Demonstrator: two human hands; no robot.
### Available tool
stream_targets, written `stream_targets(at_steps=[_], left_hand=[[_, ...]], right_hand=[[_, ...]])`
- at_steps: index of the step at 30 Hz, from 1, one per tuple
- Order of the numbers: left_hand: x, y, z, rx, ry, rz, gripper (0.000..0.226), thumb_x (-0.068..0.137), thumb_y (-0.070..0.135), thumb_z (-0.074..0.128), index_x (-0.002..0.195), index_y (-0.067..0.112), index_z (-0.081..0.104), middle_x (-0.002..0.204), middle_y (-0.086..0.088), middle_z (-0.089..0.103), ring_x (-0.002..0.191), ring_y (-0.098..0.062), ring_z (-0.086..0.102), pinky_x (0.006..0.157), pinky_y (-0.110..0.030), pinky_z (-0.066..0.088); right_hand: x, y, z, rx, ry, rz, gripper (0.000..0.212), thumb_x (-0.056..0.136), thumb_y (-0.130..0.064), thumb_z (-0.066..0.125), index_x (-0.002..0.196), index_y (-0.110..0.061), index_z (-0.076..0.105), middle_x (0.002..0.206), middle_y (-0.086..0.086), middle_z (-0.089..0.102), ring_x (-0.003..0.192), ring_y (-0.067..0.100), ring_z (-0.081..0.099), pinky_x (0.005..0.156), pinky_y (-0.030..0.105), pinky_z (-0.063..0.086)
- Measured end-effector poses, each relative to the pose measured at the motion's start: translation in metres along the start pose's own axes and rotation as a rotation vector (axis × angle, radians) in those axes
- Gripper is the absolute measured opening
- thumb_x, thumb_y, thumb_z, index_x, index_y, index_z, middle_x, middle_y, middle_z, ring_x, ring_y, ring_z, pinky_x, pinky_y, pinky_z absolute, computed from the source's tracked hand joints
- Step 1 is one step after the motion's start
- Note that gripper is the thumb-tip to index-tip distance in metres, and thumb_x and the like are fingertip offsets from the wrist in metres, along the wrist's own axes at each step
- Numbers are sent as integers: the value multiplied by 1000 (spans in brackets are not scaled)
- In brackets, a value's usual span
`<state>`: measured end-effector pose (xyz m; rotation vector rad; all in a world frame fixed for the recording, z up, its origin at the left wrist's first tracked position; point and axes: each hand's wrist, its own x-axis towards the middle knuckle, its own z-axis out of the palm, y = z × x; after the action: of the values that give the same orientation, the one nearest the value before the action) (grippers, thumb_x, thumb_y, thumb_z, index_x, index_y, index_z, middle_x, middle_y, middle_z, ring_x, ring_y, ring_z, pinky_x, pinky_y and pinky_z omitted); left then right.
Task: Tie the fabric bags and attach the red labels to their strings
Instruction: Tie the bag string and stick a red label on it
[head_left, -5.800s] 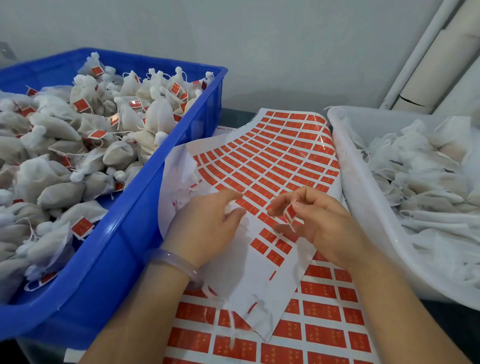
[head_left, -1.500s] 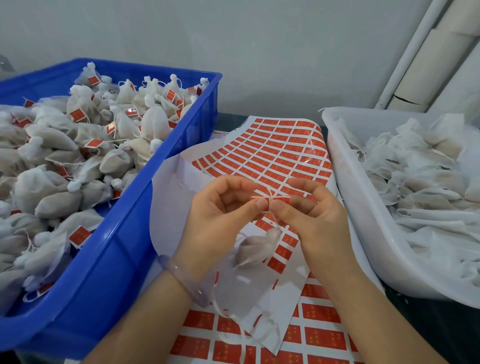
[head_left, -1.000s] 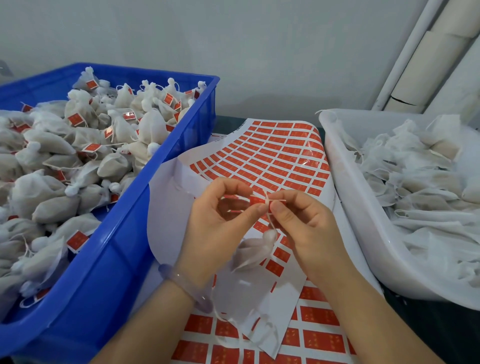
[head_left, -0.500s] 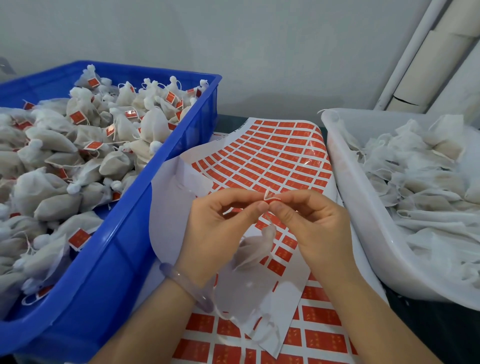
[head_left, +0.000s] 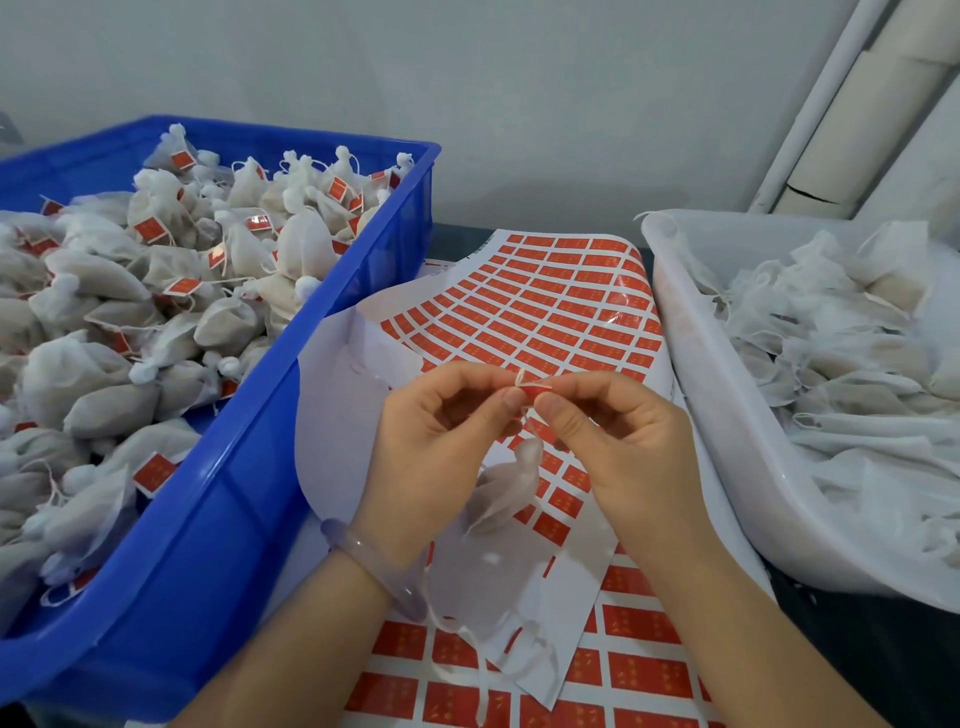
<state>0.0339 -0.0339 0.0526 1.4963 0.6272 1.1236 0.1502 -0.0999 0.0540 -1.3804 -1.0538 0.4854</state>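
left hand (head_left: 431, 441) and right hand (head_left: 623, 447) risen off sheet (head_left: 545, 301) | both pinch red label (head_left: 535, 390) on string (head_left: 528, 422) | bag (head_left: 501, 493) dangles below

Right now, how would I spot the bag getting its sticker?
Look between the blue crate and the white tub, above the label sheet. The left hand and right hand pinch one red label, and the bag dangles below them. Only it hangs in the air.

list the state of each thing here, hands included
red label, pinched at the string
left hand, pinching red label
right hand, pinching it too
fabric bag, neck cinched, hanging by its string
blue crate, full of labelled bags
white tub, holding unlabelled bags
label sheet, partly peeled, curled up
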Motion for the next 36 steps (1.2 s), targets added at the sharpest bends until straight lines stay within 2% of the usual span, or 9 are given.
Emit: stream_targets(at_steps=[5,29,33,36], left_hand=[[0,0,1,3,2,-4,16,69,29,59,84,26,65,73,18,70,73,-7,69,61,-10,50],[-1,-1,-1,26,-24,-7,18,69,31,60,85,26,64,75,18,70,72,-8,69,61,-10,50],[-2,-1,0,25,-33,-13,18,68,32,60,84,25,64,74,16,69,72,-9,69,62,-11,50],[-1,-1,-1,28,-35,-22,18,68,32,59,84,24,64,74,17,69,71,-7,69,61,-10,50]], right_hand=[[1,0,0,-1,-5,-24,8,67,-41,62,75,-39,64,75,-32,66,81,-9,63,59,1,44],[1,2,-1,-38,33,-71,11,66,-41,64,77,-38,63,76,-34,65,83,-9,63,61,1,44],[1,4,1,-39,81,-63,22,63,-47,65,81,-36,60,85,-27,65,85,-2,63,61,5,47],[2,4,1,-39,22,-10,26,62,-51,62,85,-40,62,88,-28,65,87,-4,62,65,6,49]])
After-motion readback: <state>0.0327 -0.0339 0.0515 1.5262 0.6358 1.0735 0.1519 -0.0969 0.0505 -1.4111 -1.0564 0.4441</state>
